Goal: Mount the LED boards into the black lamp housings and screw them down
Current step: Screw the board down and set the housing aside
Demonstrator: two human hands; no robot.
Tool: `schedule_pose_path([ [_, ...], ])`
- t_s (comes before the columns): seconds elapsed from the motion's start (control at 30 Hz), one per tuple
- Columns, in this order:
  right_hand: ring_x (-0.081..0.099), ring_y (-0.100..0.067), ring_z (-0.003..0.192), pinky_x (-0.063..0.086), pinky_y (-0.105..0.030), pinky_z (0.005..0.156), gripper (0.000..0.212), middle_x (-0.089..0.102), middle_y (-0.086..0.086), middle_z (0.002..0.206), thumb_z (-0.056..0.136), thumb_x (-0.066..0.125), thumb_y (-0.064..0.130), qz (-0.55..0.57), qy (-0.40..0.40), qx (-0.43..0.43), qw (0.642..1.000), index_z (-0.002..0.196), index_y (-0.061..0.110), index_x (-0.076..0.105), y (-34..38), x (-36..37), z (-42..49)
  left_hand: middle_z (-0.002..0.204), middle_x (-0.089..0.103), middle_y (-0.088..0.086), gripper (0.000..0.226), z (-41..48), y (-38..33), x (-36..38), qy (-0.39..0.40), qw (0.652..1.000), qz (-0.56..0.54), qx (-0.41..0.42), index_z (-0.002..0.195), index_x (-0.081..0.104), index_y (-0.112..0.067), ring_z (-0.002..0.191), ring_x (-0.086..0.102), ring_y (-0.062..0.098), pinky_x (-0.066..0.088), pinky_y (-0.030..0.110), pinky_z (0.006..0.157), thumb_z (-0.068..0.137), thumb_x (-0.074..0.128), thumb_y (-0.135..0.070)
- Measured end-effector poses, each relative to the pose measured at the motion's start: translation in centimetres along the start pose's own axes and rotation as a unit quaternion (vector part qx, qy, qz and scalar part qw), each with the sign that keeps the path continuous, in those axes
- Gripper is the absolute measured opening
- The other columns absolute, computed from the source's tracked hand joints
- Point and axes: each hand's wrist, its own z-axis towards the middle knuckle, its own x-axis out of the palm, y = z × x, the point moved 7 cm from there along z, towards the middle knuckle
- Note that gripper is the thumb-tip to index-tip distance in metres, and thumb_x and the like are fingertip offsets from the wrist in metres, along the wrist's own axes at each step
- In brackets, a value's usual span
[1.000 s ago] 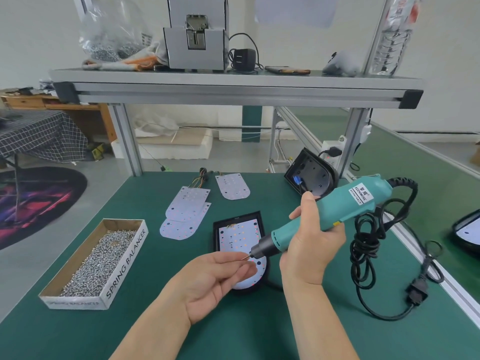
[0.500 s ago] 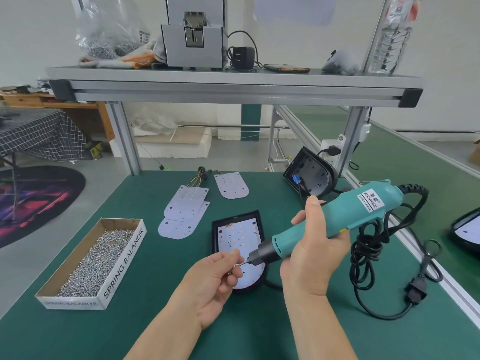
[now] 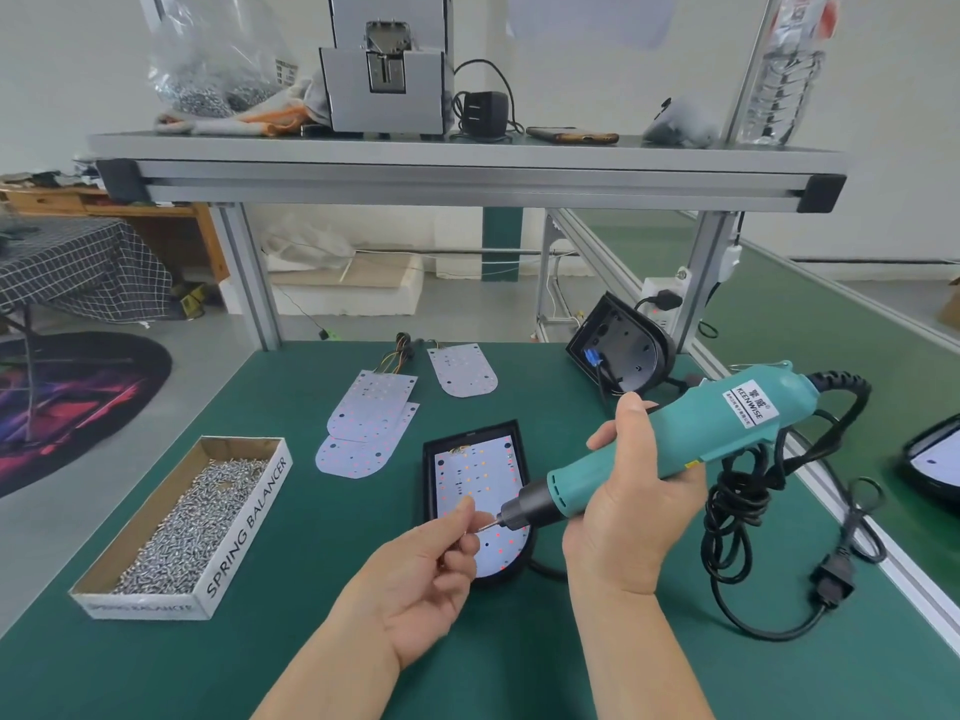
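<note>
The left hand [image 3: 421, 579] is pinching what seems a screw [image 3: 482, 527] onto the bit [image 3: 493, 522], loading it. The right hand [image 3: 623, 517], fingers [image 3: 678, 488] curled, is gripping the screwdriver [image 3: 727, 423] over the LED board [image 3: 475, 480], which is sitting in its black housing [image 3: 430, 491] at twelve o'clock.

The left hand [image 3: 415, 579] is palm up, its fingers [image 3: 461, 513] pinching the bit [image 3: 491, 524], and the right hand [image 3: 623, 504] is wrapped around the driver [image 3: 701, 433].
</note>
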Motion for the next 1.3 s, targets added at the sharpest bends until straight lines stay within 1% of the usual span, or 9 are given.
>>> schedule_pose_path([
  [0.13,0.05,-0.014,0.058,0.042,-0.029,0.063,0.021,0.052,0.003,0.056,0.081,0.07,0.027,0.001,-0.005,-0.009,1.0,0.062,0.033,0.062,0.3,-0.1,0.3,0.069,0.06,0.01,0.031,-0.3,0.0,0.5,0.021,0.999,-0.046,-0.011,0.082,0.077,0.008,0.046,0.055,0.009,0.048,0.014,0.039,0.057,0.082,-0.009],
  [0.2,0.049,-0.014,0.059,0.042,-0.028,0.063,0.022,0.052,0.003,0.056,0.081,0.069,0.027,0.004,-0.003,-0.009,1.0,0.061,0.033,0.062,0.3,-0.2,0.3,0.066,0.059,0.009,0.026,-0.4,0.0,0.7,0.01,0.999,-0.031,-0.002,0.072,0.077,0.005,0.043,0.053,0.007,0.045,0.013,0.036,0.055,0.084,-0.013],
  [0.3,0.049,-0.014,0.06,0.041,-0.033,0.065,0.023,0.051,0.002,0.057,0.081,0.07,0.027,0.009,-0.002,0.002,1.0,0.061,0.033,0.06,0.1,-0.1,0.0,0.058,0.05,0.002,0.026,-0.5,0.3,0.8,-0.01,1.0,-0.011,0.002,0.06,0.073,-0.002,0.037,0.039,0.006,0.031,0.013,0.029,0.053,0.088,-0.022],
  [0.4,0.049,-0.014,0.059,0.041,-0.032,0.064,0.022,0.051,0.002,0.057,0.08,0.07,0.027,0.006,0.0,-0.004,1.0,0.061,0.03,0.059,0.2,-0.1,0.0,0.058,0.047,0.001,0.023,-0.5,0.8,0.9,-0.011,0.999,-0.046,-0.007,0.063,0.073,-0.002,0.036,0.035,0.005,0.028,0.013,0.028,0.062,0.084,-0.022],
  [0.53,0.049,-0.014,0.058,0.042,-0.027,0.063,0.021,0.052,0.003,0.056,0.08,0.071,0.027,0.006,-0.003,-0.012,1.0,0.063,0.031,0.06,0.4,-0.2,0.2,0.063,0.053,0.005,0.022,-0.6,0.9,1.1,0.005,0.997,-0.076,-0.01,0.073,0.078,0.003,0.041,0.045,0.006,0.039,0.012,0.033,0.067,0.08,-0.017],
  [0.73,0.05,-0.013,0.059,0.045,-0.021,0.061,0.018,0.052,0.003,0.057,0.078,0.071,0.031,0.002,-0.003,-0.023,1.0,0.064,0.03,0.059,0.4,-0.5,0.5,0.072,0.06,0.012,0.032,-0.6,0.5,0.9,0.027,0.997,-0.071,0.0,0.093,0.076,0.011,0.051,0.056,0.009,0.053,0.014,0.046,0.068,0.078,-0.009],
  [0.97,0.05,-0.012,0.058,0.045,-0.019,0.059,0.021,0.052,0.003,0.056,0.081,0.071,0.026,0.0,-0.007,-0.029,1.0,0.064,0.03,0.059,0.3,-0.7,0.6,0.079,0.065,0.019,0.035,-0.7,-0.1,1.1,0.06,0.997,-0.048,0.012,0.096,0.07,0.02,0.058,0.062,0.017,0.057,0.019,0.052,0.066,0.071,0.004],
  [1.1,0.051,-0.011,0.058,0.045,-0.018,0.059,0.02,0.052,0.003,0.056,0.081,0.071,0.026,0.005,-0.006,-0.031,0.999,0.065,0.03,0.06,0.4,-0.7,0.6,0.085,0.068,0.022,0.026,-0.6,-0.1,1.0,0.056,0.998,-0.034,0.025,0.096,0.069,0.021,0.059,0.064,0.018,0.056,0.019,0.051,0.073,0.066,0.01],
  [1.3,0.05,-0.012,0.059,0.045,-0.019,0.06,0.017,0.052,0.004,0.056,0.078,0.071,0.032,0.002,-0.003,-0.029,1.0,0.064,0.031,0.062,0.6,-0.8,0.7,0.084,0.069,0.022,0.034,-0.6,0.3,0.8,0.05,0.997,-0.051,0.019,0.092,0.073,0.017,0.061,0.068,0.019,0.058,0.02,0.052,0.058,0.072,0.009],
])
